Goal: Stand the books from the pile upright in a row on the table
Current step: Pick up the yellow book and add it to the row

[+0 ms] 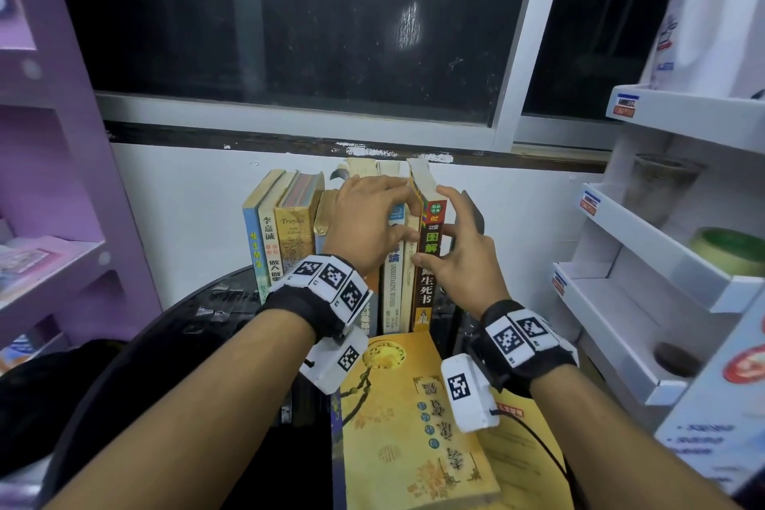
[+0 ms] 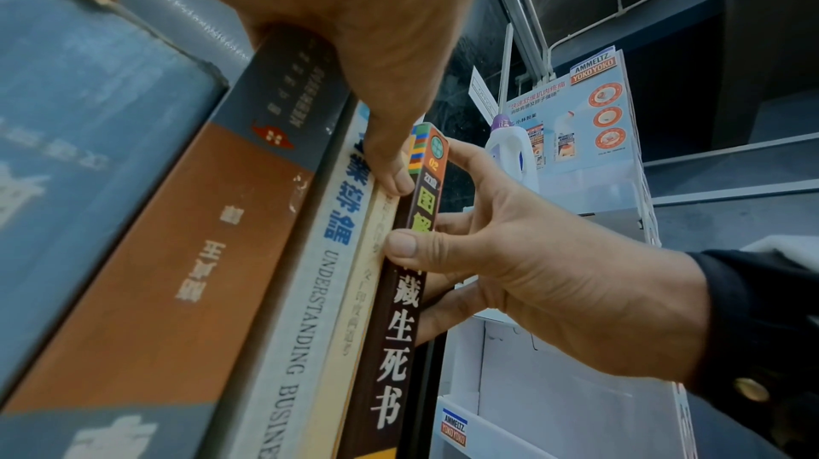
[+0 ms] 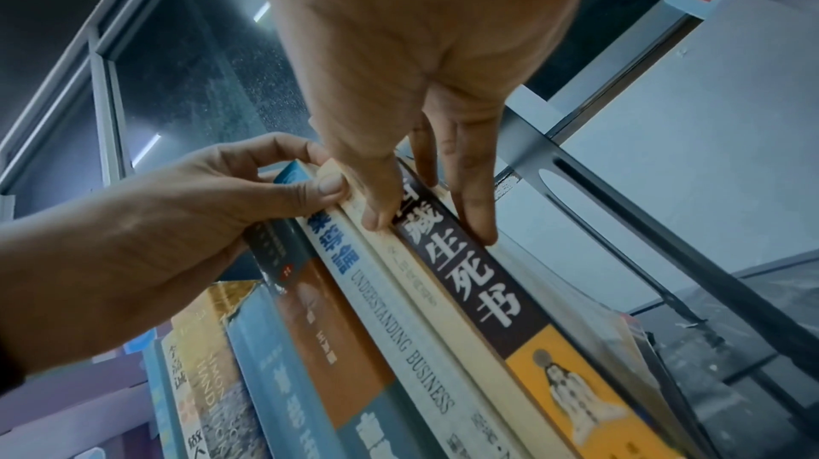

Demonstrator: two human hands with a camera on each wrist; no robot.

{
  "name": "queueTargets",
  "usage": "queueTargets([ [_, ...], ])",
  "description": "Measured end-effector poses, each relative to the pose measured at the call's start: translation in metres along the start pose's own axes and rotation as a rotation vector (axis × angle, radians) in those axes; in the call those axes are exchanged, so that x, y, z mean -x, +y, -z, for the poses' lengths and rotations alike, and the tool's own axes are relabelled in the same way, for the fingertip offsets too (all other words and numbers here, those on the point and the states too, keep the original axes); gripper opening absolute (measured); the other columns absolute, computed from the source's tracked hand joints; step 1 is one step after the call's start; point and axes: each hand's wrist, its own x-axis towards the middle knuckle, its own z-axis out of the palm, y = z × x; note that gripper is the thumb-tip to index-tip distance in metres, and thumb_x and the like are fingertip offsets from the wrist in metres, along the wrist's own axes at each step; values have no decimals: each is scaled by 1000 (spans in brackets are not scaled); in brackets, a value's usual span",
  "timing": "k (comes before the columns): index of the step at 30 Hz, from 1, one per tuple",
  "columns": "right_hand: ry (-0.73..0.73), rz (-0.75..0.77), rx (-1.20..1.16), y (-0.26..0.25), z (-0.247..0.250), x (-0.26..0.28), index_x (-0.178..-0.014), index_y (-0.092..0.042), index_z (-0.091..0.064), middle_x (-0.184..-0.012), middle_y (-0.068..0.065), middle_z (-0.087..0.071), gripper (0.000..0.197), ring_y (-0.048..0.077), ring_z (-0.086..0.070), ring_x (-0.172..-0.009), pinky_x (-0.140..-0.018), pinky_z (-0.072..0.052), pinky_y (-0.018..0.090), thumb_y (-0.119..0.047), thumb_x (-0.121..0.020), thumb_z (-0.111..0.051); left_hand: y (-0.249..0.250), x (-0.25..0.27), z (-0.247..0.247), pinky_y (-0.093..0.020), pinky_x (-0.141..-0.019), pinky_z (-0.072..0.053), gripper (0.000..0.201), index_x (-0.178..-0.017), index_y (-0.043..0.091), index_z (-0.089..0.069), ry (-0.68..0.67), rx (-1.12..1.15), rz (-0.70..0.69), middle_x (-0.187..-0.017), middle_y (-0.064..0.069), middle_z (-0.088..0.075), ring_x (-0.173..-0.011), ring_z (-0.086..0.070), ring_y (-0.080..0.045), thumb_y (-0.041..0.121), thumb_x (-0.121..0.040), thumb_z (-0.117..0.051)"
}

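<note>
A row of upright books (image 1: 285,236) stands on the dark table (image 1: 207,311) against the wall. At its right end is a brown-spined book (image 1: 428,282) (image 2: 394,361) (image 3: 478,291). My right hand (image 1: 447,248) (image 3: 425,186) pinches it, thumb on the spine's left edge and fingers on the right cover. My left hand (image 1: 407,211) (image 3: 275,186) curls over the tops of the neighbouring white book (image 1: 392,294) and cream book (image 1: 407,286), its thumb on the cream spine. A yellow book (image 1: 414,426) lies flat in front on an orange one (image 1: 521,439).
A purple shelf unit (image 1: 54,178) stands at the left. At the right, close to the brown book, is a white display rack (image 1: 645,261) with trays. The white wall and a dark window (image 1: 289,33) are right behind the row.
</note>
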Motion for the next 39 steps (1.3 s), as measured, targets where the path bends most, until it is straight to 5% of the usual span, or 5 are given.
queueTargets([
  [5,-41,-16,7,0,1,-1,-146,-46,-19,-135,2,-59,95,13,-71,-81,-78,-61,36,-10,-81,-77,2,0,-1,-39,-113,-15,27,-97,29,-65,-6,-21,26,-131,8,-59,-128,-45,-15,37,-74,-77],
  [13,-47,-27,-16,3,0,-4,-146,-46,-21,-136,2,-58,92,4,-68,-74,-74,-60,26,-6,-83,-74,8,0,5,-38,-113,-16,24,-97,28,-66,-22,-5,52,-131,7,-59,-128,-45,-15,34,-76,-76],
  [20,-65,-60,4,-8,3,-1,-147,-44,-19,-133,8,-60,92,15,-71,-94,-82,-60,42,-6,-84,-73,6,4,7,-39,-114,-18,31,-106,31,-60,-83,-85,7,-138,7,-52,-132,-40,-16,37,-79,-73],
  [28,-92,-121,23,-23,10,9,-151,-40,-10,-129,6,-61,94,18,-61,-118,-89,-57,41,-6,-87,-70,1,16,13,-42,-116,-17,46,-127,33,-53,-112,-57,-45,-143,5,-46,-136,-34,-17,30,-83,-67],
  [39,-79,-134,-37,-41,19,32,-147,-47,-10,-135,2,-58,95,20,-65,-112,-87,-58,45,-6,-86,-69,11,44,30,-39,-115,-19,55,-138,24,-46,-91,-19,10,-149,2,-39,-139,-28,-18,31,-87,-64],
])
